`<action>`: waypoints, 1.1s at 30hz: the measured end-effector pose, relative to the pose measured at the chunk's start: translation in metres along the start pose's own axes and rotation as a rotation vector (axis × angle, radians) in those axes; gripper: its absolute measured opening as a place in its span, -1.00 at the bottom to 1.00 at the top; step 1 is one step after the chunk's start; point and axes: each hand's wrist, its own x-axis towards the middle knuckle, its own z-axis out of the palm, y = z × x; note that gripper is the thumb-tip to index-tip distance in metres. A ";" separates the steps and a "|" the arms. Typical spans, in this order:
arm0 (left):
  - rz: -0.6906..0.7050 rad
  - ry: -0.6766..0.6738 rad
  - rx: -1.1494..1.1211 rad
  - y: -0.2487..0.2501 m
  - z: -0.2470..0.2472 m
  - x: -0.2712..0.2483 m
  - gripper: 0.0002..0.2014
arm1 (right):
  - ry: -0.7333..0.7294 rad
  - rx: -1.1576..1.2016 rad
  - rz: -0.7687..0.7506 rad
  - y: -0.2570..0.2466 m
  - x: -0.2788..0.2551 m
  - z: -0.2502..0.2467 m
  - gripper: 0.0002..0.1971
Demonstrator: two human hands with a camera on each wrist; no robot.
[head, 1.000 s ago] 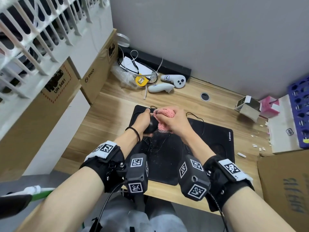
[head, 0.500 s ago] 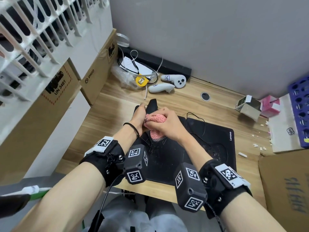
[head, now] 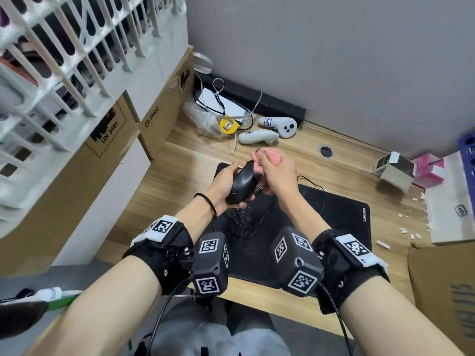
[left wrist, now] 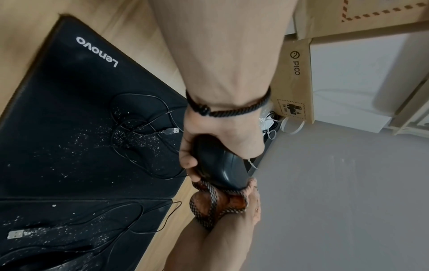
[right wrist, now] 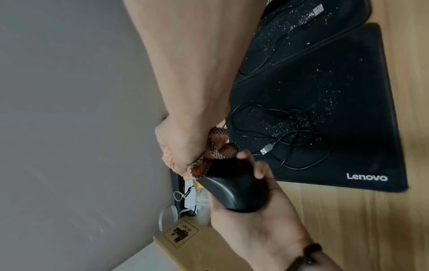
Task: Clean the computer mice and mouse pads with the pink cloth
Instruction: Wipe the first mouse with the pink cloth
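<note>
The left hand [head: 223, 183] has its grip curled round a black mouse [head: 241, 185], held up above the tabletop [head: 164, 181]. Just right of it, the right hand [head: 279, 173] grips the bunched pink cloth [head: 270, 156], pressed against the mouse's far end. Beneath lie two black mouse pads [left wrist: 69, 113], speckled with white crumbs and loose cable [left wrist: 139, 128].

- My left hand [head: 223, 183] grips the mouse [head: 241, 185] above the pad [head: 341, 217].
- My right hand [head: 279, 173] presses the bunched cloth [head: 270, 156] against the mouse's front end.
</note>
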 end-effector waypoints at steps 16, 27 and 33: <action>0.095 0.083 0.206 0.000 -0.006 -0.006 -0.50 | -0.185 0.137 0.103 -0.005 -0.008 -0.012 -0.88; 0.106 -0.136 0.061 0.005 -0.002 -0.013 -0.61 | -0.006 0.293 0.135 0.009 -0.001 -0.019 -0.89; 0.121 -0.033 0.020 0.011 0.009 -0.007 -0.62 | -0.143 0.155 -0.048 0.003 -0.007 -0.015 -0.89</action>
